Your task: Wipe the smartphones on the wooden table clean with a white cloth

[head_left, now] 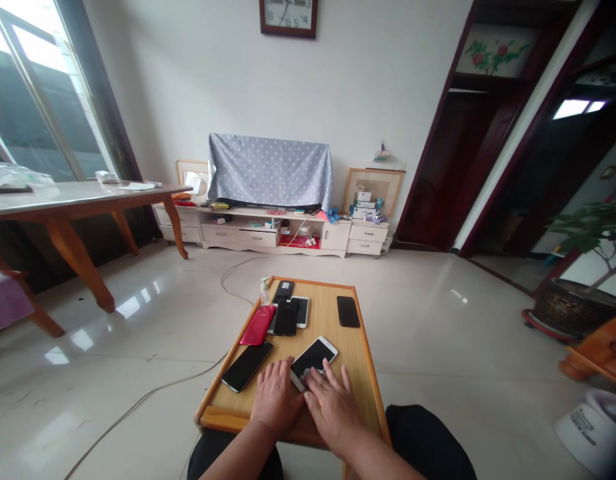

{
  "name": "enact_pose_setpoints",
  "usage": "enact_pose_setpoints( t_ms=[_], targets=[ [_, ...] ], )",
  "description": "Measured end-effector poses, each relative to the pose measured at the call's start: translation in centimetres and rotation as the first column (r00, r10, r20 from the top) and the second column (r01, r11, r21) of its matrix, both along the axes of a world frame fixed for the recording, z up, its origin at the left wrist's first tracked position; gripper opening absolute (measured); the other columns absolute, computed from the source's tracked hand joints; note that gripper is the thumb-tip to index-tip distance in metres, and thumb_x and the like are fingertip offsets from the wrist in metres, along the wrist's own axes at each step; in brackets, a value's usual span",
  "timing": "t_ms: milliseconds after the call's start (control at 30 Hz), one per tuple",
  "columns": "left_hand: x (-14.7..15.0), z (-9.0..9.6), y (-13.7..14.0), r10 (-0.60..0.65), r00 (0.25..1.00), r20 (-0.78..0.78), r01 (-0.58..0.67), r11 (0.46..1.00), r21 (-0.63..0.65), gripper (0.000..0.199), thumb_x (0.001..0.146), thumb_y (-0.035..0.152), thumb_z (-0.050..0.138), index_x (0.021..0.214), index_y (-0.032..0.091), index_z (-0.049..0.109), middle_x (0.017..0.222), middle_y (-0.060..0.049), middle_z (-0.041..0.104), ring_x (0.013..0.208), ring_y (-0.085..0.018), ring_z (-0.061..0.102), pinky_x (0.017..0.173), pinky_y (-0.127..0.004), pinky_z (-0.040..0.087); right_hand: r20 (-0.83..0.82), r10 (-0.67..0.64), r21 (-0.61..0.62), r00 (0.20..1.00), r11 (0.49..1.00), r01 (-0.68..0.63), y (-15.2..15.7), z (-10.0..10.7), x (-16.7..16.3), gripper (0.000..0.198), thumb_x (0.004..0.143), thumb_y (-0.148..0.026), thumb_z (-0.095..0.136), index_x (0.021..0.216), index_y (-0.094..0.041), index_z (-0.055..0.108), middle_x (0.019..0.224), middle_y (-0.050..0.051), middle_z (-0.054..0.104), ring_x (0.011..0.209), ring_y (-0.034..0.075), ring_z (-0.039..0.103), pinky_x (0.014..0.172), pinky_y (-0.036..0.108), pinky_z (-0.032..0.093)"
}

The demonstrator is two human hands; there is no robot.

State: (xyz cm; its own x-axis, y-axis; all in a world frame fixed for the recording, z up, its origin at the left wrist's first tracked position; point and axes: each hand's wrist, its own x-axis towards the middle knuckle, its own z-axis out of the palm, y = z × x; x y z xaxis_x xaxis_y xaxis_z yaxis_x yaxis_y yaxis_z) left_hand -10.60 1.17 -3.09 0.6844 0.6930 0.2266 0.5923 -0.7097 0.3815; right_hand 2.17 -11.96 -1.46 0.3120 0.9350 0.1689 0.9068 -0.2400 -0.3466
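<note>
Hands rest flat on the small wooden table (364, 373): left hand (275, 398) steadies the white phone (314, 358) at its near edge, right hand (333, 407) presses spread fingers on its lower screen.

tray (361, 347) light wood, orange rim | near phone (313, 360) white, dark screen | left phone (259, 325) red | far-right phone (348, 311) black | near-left phone (247, 366) black | cloth (271, 170) grey-blue, white dots | floor (438, 333) glossy cream | table (78, 207) red-brown legs, pale top | door frames (433, 133) dark maroon
</note>
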Motion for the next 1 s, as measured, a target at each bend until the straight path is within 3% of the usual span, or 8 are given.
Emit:
enact_pose_setpoints(
  t_ms=[200,467,533,667,733,900,1000],
  targets=[
    [0.0,0.6,-0.2,0.005,1.0,-0.003,-0.005,1.0,0.009,0.062,0.077,0.045,0.066,0.133,0.024,0.049,0.125,-0.007,0.061,0.119,-0.027,0.051,0.1,-0.039,0.034,0.053,-0.247,-0.072,0.968,0.965,0.25,1.4,1.0,4.0,0.048,0.106,-0.043,0.025,0.143,-0.03,0.052,0.151,0.0,0.049,0.15,0.03,0.02,0.119,0.064,0.007],
    [-0.2,0.7,0.1,-0.013,1.0,-0.017,0.013,0.999,-0.031,0.063,0.079,0.049,0.063,0.135,0.023,0.048,0.127,-0.009,0.06,0.121,-0.028,0.05,0.101,-0.04,0.034,-0.011,-0.013,0.003,1.0,1.0,0.013,0.2,-0.1,-0.5,0.046,0.106,-0.043,0.024,0.144,-0.035,0.05,0.151,-0.001,0.049,0.149,0.024,0.027,0.121,0.058,0.006],
    [-0.2,0.7,0.1,-0.013,1.0,-0.018,0.012,0.999,-0.03,0.064,0.078,0.048,0.063,0.135,0.024,0.047,0.128,-0.008,0.06,0.123,-0.028,0.05,0.101,-0.04,0.034,-0.005,-0.052,-0.003,0.999,0.999,0.052,0.2,0.1,0.2,0.046,0.107,-0.043,0.023,0.143,-0.035,0.051,0.15,-0.002,0.05,0.149,0.025,0.025,0.121,0.06,0.003],
    [-0.1,0.8,0.0,0.009,1.0,-0.021,-0.009,1.0,-0.025,0.065,0.076,0.046,0.065,0.135,0.024,0.047,0.128,-0.008,0.061,0.122,-0.028,0.05,0.102,-0.04,0.033,0.008,-0.26,-0.06,0.966,0.964,0.26,0.9,1.2,1.9,0.049,0.106,-0.045,0.023,0.141,-0.031,0.054,0.151,0.0,0.049,0.15,0.03,0.021,0.119,0.064,0.003],
    [0.0,0.7,0.0,0.008,1.0,-0.029,-0.009,1.0,-0.028,0.065,0.078,0.044,0.064,0.136,0.024,0.046,0.129,-0.009,0.06,0.123,-0.028,0.049,0.103,-0.04,0.033,-0.019,-0.227,-0.069,0.974,0.972,0.225,1.2,1.4,1.1,0.05,0.106,-0.046,0.021,0.142,-0.032,0.053,0.152,-0.001,0.048,0.15,0.029,0.02,0.119,0.063,0.004],
    [-0.1,0.6,0.2,-0.01,0.998,-0.054,0.007,0.999,-0.042,0.056,0.083,0.028,0.053,0.138,0.023,0.045,0.135,-0.009,0.058,0.124,-0.025,0.05,0.102,-0.038,0.034,-0.084,0.055,-0.05,0.995,0.997,-0.059,1.3,1.6,-1.8,0.049,0.107,-0.042,0.019,0.145,-0.036,0.049,0.15,-0.004,0.051,0.15,0.024,0.022,0.122,0.055,0.004],
    [-0.1,0.8,0.1,-0.004,0.999,-0.039,0.003,0.999,-0.04,0.059,0.083,0.039,0.056,0.139,0.022,0.044,0.134,-0.01,0.059,0.126,-0.027,0.049,0.104,-0.04,0.034,-0.075,-0.047,-0.094,0.996,0.995,0.04,2.0,2.0,-0.5,0.049,0.107,-0.043,0.019,0.144,-0.037,0.051,0.151,-0.003,0.049,0.151,0.026,0.02,0.121,0.059,0.004]
  ],
)
